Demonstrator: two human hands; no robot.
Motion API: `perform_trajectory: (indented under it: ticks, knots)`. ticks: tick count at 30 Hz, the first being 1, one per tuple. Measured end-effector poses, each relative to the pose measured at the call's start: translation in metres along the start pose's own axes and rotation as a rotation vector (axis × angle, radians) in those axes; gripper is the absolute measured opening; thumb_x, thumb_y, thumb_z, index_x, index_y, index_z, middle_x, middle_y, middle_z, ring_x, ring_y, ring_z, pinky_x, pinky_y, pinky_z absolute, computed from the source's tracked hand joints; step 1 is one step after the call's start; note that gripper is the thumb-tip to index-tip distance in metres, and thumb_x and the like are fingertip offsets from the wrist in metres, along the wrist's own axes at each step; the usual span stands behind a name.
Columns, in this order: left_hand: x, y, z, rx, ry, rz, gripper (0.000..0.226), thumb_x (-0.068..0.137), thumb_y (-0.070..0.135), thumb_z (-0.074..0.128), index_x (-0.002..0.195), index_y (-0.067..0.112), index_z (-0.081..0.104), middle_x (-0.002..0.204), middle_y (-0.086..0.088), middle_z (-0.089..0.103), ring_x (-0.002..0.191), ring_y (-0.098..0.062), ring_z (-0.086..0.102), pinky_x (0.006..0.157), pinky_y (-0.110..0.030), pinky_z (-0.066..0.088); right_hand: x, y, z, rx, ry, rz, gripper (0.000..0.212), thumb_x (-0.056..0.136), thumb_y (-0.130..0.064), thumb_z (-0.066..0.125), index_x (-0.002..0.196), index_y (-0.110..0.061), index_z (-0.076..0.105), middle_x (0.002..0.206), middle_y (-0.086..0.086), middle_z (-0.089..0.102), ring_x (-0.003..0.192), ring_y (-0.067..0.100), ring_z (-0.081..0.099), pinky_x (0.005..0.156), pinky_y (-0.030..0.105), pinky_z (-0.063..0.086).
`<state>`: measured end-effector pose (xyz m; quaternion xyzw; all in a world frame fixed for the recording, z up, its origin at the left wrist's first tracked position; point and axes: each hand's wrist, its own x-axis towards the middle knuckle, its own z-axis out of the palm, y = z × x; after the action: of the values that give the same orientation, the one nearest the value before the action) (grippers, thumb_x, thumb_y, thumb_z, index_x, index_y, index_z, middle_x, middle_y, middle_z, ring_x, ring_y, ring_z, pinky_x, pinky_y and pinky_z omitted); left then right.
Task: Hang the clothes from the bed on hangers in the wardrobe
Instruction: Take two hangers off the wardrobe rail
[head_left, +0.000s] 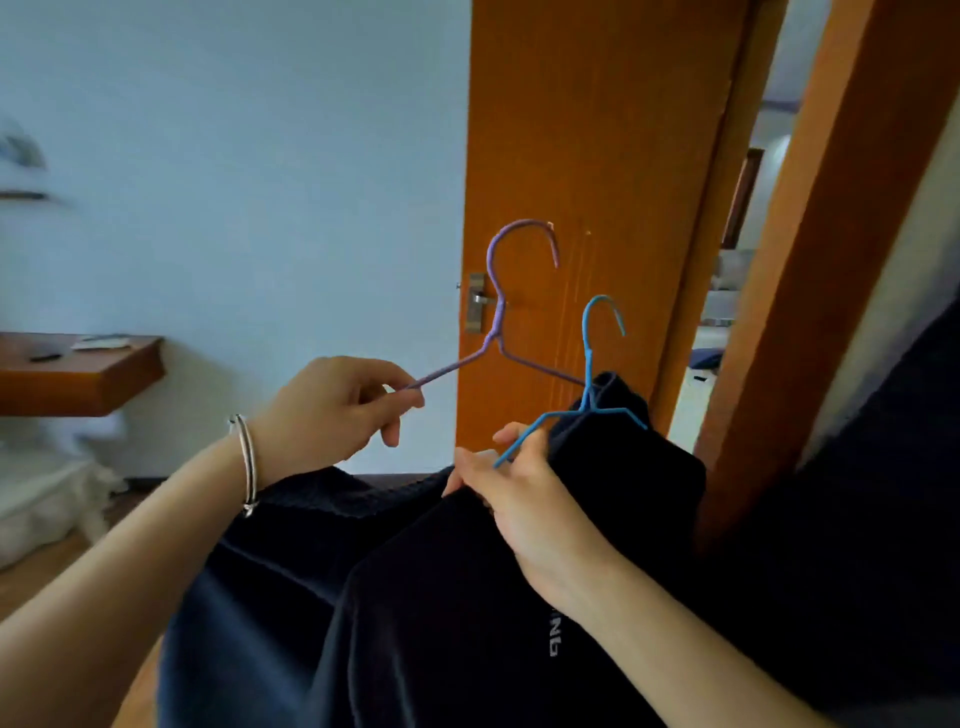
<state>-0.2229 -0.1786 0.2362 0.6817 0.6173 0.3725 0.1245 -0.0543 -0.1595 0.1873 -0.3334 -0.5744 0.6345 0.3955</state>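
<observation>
My left hand pinches the left arm of a purple wire hanger, hook up, in front of the door. My right hand grips the left arm of a blue wire hanger together with a dark navy garment. The blue hanger's right arm sits inside the garment's top. The purple hanger's right arm runs behind the dark cloth. The garment drapes down under both forearms and bears pale lettering near my right wrist. A silver bangle circles my left wrist.
An orange wooden door with a metal handle stands open straight ahead, its frame on the right. A wooden shelf juts from the pale wall at left. White bedding lies low at left.
</observation>
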Motion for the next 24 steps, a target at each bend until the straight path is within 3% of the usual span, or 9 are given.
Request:
perform_trajectory:
  ticks: [3, 7, 11, 15, 19, 21, 24]
  knots:
    - [-0.009, -0.037, -0.030, 0.045, 0.075, -0.090, 0.014, 0.089, 0.024, 0.055, 0.080, 0.021, 0.066, 0.044, 0.016, 0.060, 0.032, -0.006, 0.040, 0.037, -0.007, 0.031, 0.025, 0.010, 0.035, 0.070, -0.113, 0.026, 0.022, 0.093, -0.009, 0.049, 0.090, -0.022, 0.032, 0.071, 0.003, 0.059, 0.083, 0.013, 0.055, 0.109, 0.040, 0.036]
    - [-0.013, -0.074, -0.051, 0.113, 0.151, -0.158, 0.018, 0.089, 0.024, 0.055, 0.075, 0.024, 0.065, 0.044, 0.020, 0.060, 0.033, -0.006, 0.041, 0.036, -0.007, 0.031, 0.056, 0.023, 0.059, 0.028, -0.186, 0.024, 0.021, 0.094, -0.010, 0.048, 0.094, -0.019, 0.029, 0.068, 0.000, 0.060, 0.098, 0.012, 0.053, 0.113, 0.037, 0.029]
    - [-0.003, -0.099, -0.050, 0.139, 0.235, -0.211, 0.027, 0.089, 0.024, 0.056, 0.063, 0.028, 0.061, 0.038, 0.020, 0.056, 0.033, -0.005, 0.043, 0.038, -0.008, 0.032, 0.092, 0.031, 0.055, -0.002, -0.198, 0.041, 0.021, 0.095, -0.009, 0.046, 0.090, -0.023, 0.031, 0.069, 0.001, 0.059, 0.094, 0.017, 0.054, 0.113, 0.042, 0.029]
    - [0.025, -0.117, -0.034, 0.066, 0.329, -0.301, 0.023, 0.089, 0.024, 0.056, 0.071, 0.018, 0.068, 0.039, 0.018, 0.057, 0.033, -0.007, 0.042, 0.036, -0.007, 0.031, 0.132, 0.032, 0.032, -0.075, -0.218, 0.047, 0.015, 0.095, -0.010, 0.047, 0.098, -0.018, 0.035, 0.071, 0.003, 0.059, 0.083, 0.009, 0.058, 0.095, 0.021, 0.036]
    - [0.070, -0.128, -0.006, -0.113, 0.402, -0.371, 0.019, 0.089, 0.023, 0.056, 0.083, 0.011, 0.069, 0.043, 0.012, 0.059, 0.035, -0.007, 0.034, 0.036, -0.011, 0.032, 0.184, 0.038, 0.006, -0.180, -0.203, 0.008, 0.016, 0.090, -0.017, 0.057, 0.092, -0.020, 0.042, 0.083, 0.002, 0.060, 0.094, 0.018, 0.059, 0.097, 0.028, 0.041]
    - [0.096, -0.131, 0.011, -0.134, 0.421, -0.381, 0.016, 0.088, 0.024, 0.056, 0.079, 0.016, 0.068, 0.042, 0.011, 0.057, 0.034, -0.005, 0.035, 0.036, -0.011, 0.033, 0.212, 0.038, -0.009, -0.268, -0.204, -0.005, 0.015, 0.089, -0.023, 0.060, 0.092, -0.021, 0.045, 0.093, 0.001, 0.058, 0.096, 0.015, 0.058, 0.078, 0.018, 0.043]
    - [0.133, -0.134, 0.038, -0.109, 0.401, -0.410, 0.018, 0.088, 0.025, 0.056, 0.072, 0.025, 0.064, 0.041, 0.010, 0.058, 0.039, -0.008, 0.043, 0.043, -0.015, 0.039, 0.252, 0.039, -0.025, -0.272, -0.253, 0.002, 0.015, 0.089, -0.023, 0.059, 0.091, -0.018, 0.045, 0.082, -0.002, 0.054, 0.072, 0.006, 0.050, 0.062, 0.015, 0.036]
